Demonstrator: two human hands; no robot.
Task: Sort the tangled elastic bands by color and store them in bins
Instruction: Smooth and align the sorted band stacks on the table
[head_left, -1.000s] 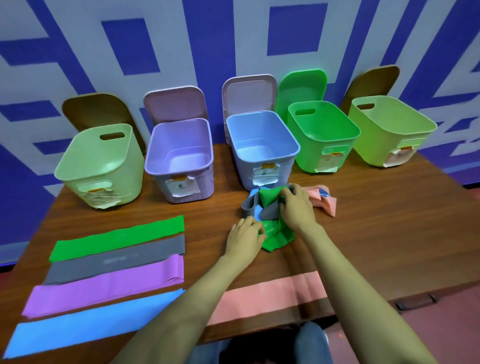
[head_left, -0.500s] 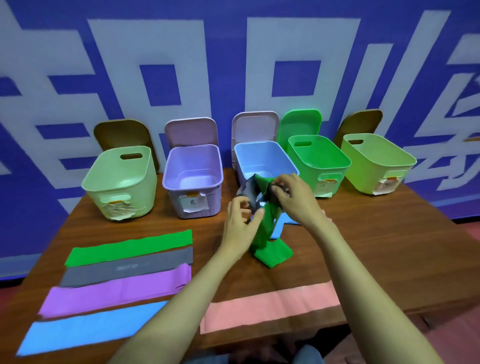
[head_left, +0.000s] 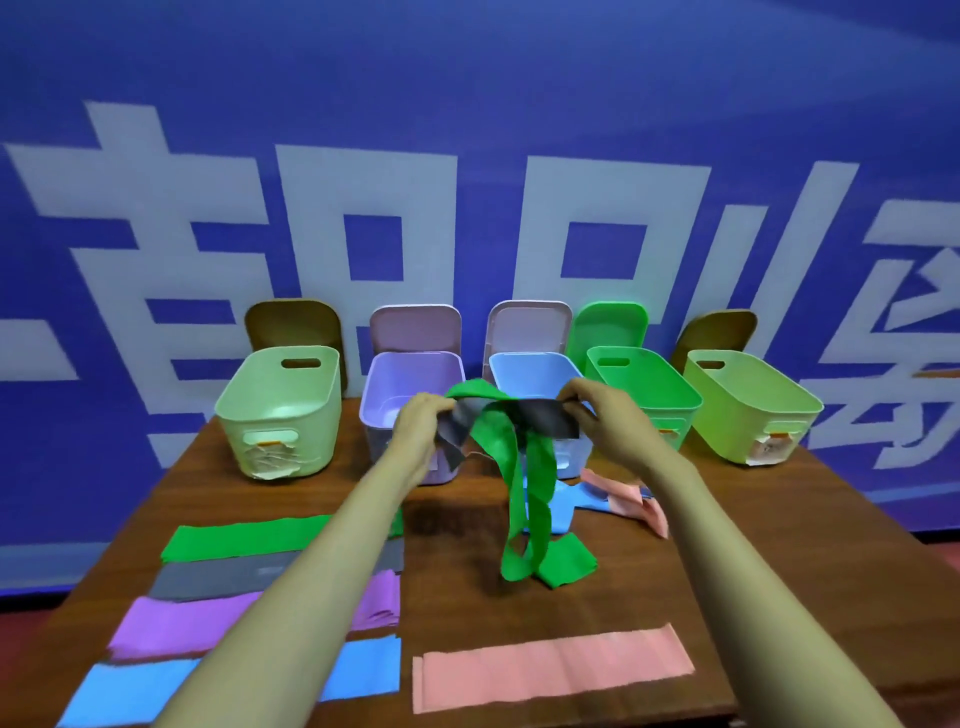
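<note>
Left hand (head_left: 415, 431) and right hand (head_left: 608, 421) hold the grey band (head_left: 545, 418) up, fingers clamped on its ends, in front of lilac bin (head_left: 410, 379) and blue bin (head_left: 535, 366). Green band (head_left: 524, 499) loops over it, tail on table (head_left: 753, 545). Pale green bin (head_left: 280, 410), green bin (head_left: 644, 384), lime bin (head_left: 748, 405) alongside. All open, lids (head_left: 415, 327) propped behind. Every visible band is outside them.

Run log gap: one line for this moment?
left hand: grips grey elastic band | right hand: same band | green elastic band: looped round it

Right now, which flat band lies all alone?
The pink band, alone at front right; the flat green, gray, purple and blue bands lie together at left.
</note>
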